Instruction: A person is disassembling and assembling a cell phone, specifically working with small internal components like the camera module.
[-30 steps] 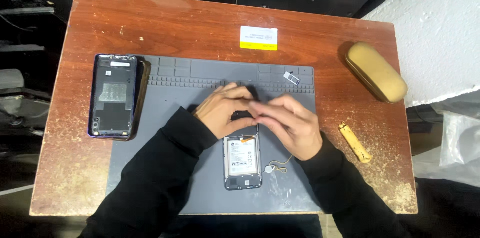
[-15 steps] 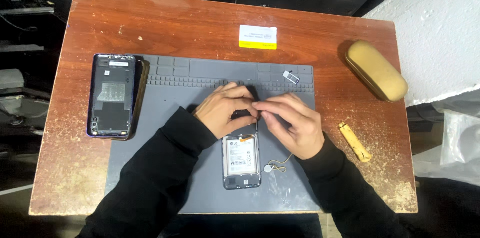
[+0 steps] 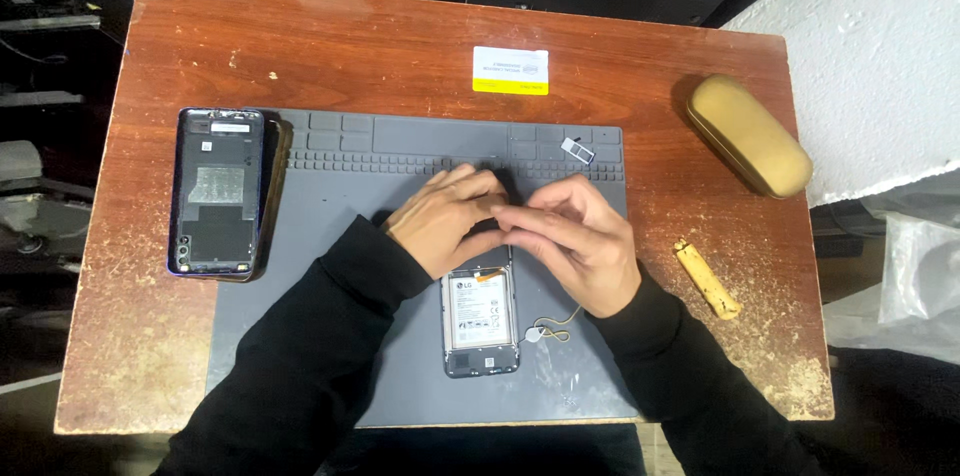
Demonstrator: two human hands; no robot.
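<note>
An opened phone (image 3: pixel 481 321) lies back side up on a grey work mat (image 3: pixel 400 146), its battery and inner frame showing. My left hand (image 3: pixel 445 216) curls over the phone's top end and holds it down. My right hand (image 3: pixel 580 241) meets it from the right, with fingertips pinched at a small dark piece at the top of the phone. Both hands hide that end of the phone, so the piece itself is barely visible. Both arms are in black sleeves.
A dark phone back cover (image 3: pixel 215 191) lies at the mat's left edge. A small metal part (image 3: pixel 576 148) sits in the mat's top tray row, a thin wire with a tab (image 3: pixel 545 331) beside the phone. On the wooden table: a white-and-yellow card (image 3: pixel 510 70), a tan case (image 3: pixel 748 134), a yellow pry piece (image 3: pixel 706 278).
My right hand's fingertips have closed in toward my left hand over the phone's top end. The phone and the other things have stayed put.
</note>
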